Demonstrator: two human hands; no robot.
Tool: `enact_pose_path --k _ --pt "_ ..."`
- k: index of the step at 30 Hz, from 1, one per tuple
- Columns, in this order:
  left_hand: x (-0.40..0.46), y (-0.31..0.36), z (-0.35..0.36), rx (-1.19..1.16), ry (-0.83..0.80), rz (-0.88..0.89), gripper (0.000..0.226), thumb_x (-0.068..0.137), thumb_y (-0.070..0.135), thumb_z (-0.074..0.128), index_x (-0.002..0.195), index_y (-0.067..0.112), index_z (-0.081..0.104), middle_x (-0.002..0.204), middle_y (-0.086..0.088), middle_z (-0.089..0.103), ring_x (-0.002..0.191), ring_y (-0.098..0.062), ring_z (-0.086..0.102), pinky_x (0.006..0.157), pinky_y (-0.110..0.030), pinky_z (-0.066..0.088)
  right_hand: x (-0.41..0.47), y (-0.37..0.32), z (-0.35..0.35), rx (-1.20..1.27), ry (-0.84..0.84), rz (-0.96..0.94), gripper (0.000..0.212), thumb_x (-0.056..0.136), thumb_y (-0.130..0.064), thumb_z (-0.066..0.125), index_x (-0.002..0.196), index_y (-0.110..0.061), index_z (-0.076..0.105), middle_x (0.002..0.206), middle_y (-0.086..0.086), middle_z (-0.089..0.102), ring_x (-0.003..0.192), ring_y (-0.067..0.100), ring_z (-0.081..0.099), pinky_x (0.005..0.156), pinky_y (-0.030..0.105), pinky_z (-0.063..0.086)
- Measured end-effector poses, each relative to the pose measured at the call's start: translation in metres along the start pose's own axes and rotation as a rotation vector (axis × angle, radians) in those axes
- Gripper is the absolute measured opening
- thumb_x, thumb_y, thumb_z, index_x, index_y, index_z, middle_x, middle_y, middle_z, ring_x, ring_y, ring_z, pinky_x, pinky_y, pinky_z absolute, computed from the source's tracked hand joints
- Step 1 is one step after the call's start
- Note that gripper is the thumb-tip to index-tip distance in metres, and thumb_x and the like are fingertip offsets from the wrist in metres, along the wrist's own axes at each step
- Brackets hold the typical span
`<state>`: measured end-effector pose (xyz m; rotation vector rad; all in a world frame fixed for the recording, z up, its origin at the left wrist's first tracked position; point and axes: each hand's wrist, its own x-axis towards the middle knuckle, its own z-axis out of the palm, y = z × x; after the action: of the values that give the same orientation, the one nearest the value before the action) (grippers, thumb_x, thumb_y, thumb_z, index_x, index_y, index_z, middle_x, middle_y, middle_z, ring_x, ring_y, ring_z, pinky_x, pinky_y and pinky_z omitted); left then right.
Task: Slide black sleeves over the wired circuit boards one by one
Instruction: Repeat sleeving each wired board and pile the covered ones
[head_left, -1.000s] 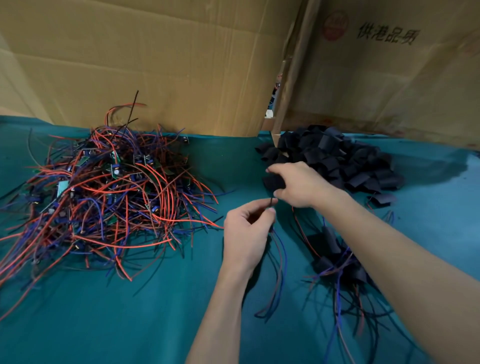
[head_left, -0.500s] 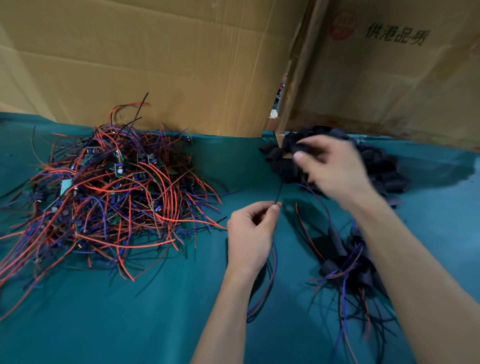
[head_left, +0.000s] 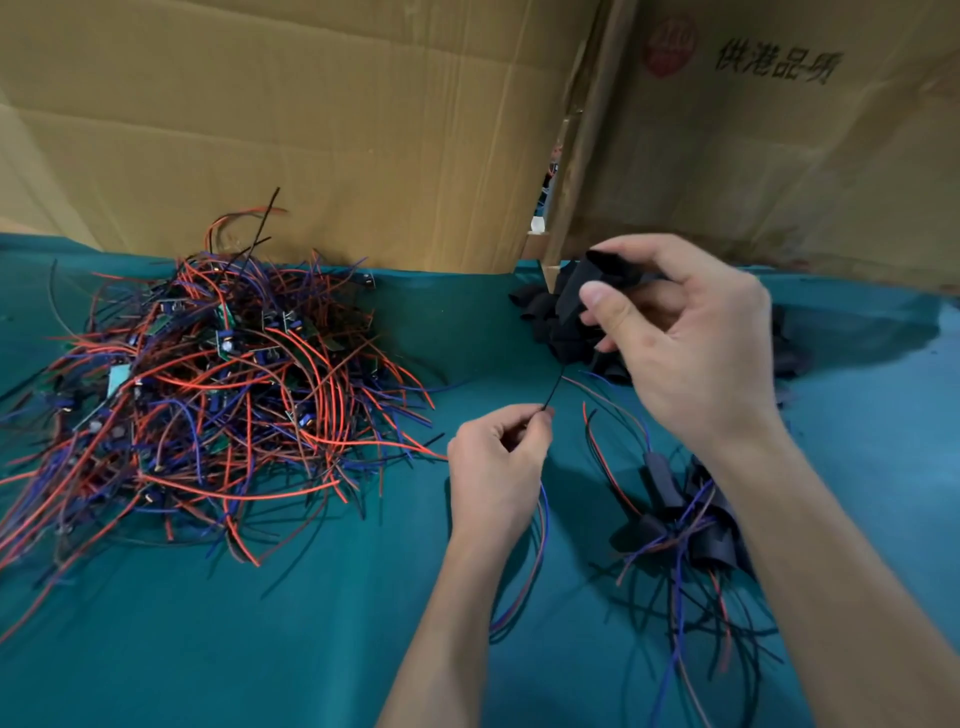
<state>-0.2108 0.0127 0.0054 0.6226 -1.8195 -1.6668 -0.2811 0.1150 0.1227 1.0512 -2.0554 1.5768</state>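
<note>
Now | right hand (head_left: 691, 338) lifted black sleeve (head_left: 582, 291) | left hand (head_left: 498, 462) still pinches wires (head_left: 553, 389)

A tangled pile of wired boards (head_left: 208, 395) was laid on the table (head_left: 311, 649) at nine o'clock. A heap of loose sleeves (head_left: 561, 322) was set at one o'clock, against the cardboard wall (head_left: 337, 130) behind. Sleeved boards (head_left: 680, 525) were gathered at four o'clock, nearer than the heap.
</note>
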Motion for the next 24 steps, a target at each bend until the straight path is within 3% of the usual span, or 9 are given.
enact_pose_path --k 8,16,19,22,24 --pt "0.000 0.001 0.001 0.049 0.025 0.006 0.011 0.088 0.022 0.070 0.088 0.018 0.080 0.055 0.020 0.062 0.054 0.004 0.053 0.061 -0.014 0.043 0.007 0.007 0.000 -0.023 -0.046 0.021 0.022 0.092 -0.010 0.074 0.110 -0.021 0.072 0.083 0.000 0.076 0.070 0.012 0.075 0.059 0.024 0.059" --pt "-0.002 0.001 0.000 0.068 0.013 0.041 0.012 0.089 0.022 0.070 0.082 0.018 0.079 0.059 0.010 0.065 0.056 -0.007 0.055 0.060 -0.022 0.045 0.006 0.003 -0.004 0.020 0.022 -0.001 0.017 0.093 -0.009 0.073 0.106 -0.021 0.072 0.074 -0.002 0.075 0.064 0.013 0.073 0.056 0.020 0.056" --pt "-0.003 0.002 0.000 0.076 0.012 0.064 0.011 0.089 0.020 0.070 0.084 0.016 0.079 0.061 0.010 0.067 0.058 -0.007 0.058 0.062 -0.023 0.047 0.006 -0.003 -0.009 0.041 0.095 -0.047 0.020 0.093 -0.011 0.073 0.102 -0.028 0.071 0.073 -0.009 0.074 0.064 0.013 0.073 0.055 0.020 0.055" --pt "-0.002 0.001 0.001 0.063 0.017 0.042 0.011 0.089 0.020 0.070 0.085 0.018 0.080 0.065 0.010 0.070 0.059 -0.003 0.057 0.065 -0.022 0.049 0.006 -0.008 -0.015 0.034 0.147 -0.099 0.025 0.093 -0.013 0.073 0.098 -0.037 0.069 0.072 -0.014 0.073 0.065 0.013 0.073 0.055 0.024 0.057" --pt "-0.001 0.000 0.001 0.056 0.013 0.038 0.011 0.089 0.020 0.070 0.085 0.019 0.080 0.065 0.010 0.070 0.059 -0.005 0.059 0.064 -0.021 0.049 0.003 -0.007 -0.015 -0.009 0.146 -0.110 0.021 0.093 -0.014 0.073 0.100 -0.033 0.070 0.073 -0.014 0.073 0.066 0.015 0.073 0.058 0.033 0.060"
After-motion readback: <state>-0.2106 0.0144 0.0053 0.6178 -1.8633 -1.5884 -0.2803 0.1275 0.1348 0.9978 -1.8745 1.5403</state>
